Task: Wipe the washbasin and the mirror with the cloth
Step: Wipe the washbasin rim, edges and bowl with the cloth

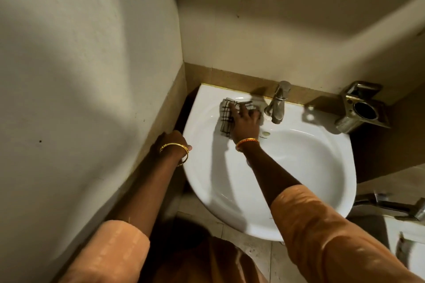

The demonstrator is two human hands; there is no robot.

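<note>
A white washbasin (299, 167) stands in the corner, seen from above. A checked cloth (226, 117) in white with dark lines lies on its back left rim. My right hand (246, 122) presses down on the cloth with spread fingers, just left of the tap. At the basin's left edge, my left hand (171, 140) rests where the basin meets the wall, and its fingers are hidden behind the edge. No mirror is in view.
A metal tap (277, 103) rises from the back rim of the basin. A metal holder (361, 108) is fixed to the wall at the right. Another metal fitting (391, 207) and a white fixture (409, 250) sit at the lower right. Walls close in at left and back.
</note>
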